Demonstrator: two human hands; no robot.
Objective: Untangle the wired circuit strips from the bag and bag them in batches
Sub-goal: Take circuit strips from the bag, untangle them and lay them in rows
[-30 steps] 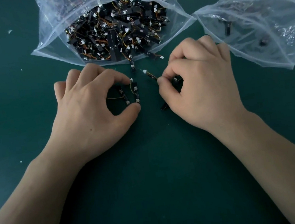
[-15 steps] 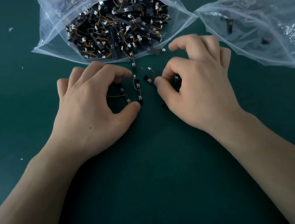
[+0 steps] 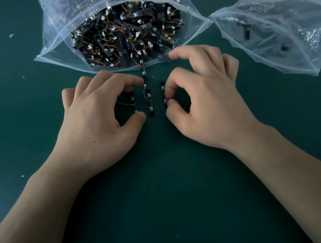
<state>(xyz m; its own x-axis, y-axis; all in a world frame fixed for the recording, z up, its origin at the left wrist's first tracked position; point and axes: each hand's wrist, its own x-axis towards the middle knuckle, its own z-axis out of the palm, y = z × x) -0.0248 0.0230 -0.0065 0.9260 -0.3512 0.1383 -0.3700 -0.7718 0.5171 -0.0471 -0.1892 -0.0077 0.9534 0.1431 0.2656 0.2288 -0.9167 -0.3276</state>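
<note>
**A:** Bags, quick?
**B:** Large clear zip-top plastic bag [image 3: 60,38], upper centre, mouth facing the hands. It's stuffed with tangled black circuit strips with orange-yellow wires and white plugs [image 3: 125,35]. The second clear plastic bag [image 3: 276,18] is upper right, with only a few dark pieces inside.

**A:** Anything out of the bags?
**B:** Three black strips lie on the dark green mat [image 3: 163,191], mid-frame, side by side and apart. A fourth strip [image 3: 144,72] pokes out of the large bag's mouth.

**A:** Left hand?
**B:** Left hand [image 3: 99,120] is curled, with the forefinger at the top end and the thumb at the bottom end of the left strip [image 3: 133,100], gripping it. A thin wire runs off toward the palm.

**A:** Right hand?
**B:** Right hand [image 3: 209,103] pinches the right strip [image 3: 162,87] between thumb and forefinger tips. The middle finger stretches up to the large bag's lip; can't tell if it touches.

**A:** And the middle strip [image 3: 150,104]?
**B:** It's flat on the mat with no finger on it. Its wire curls up to a white plug at the top.
</note>
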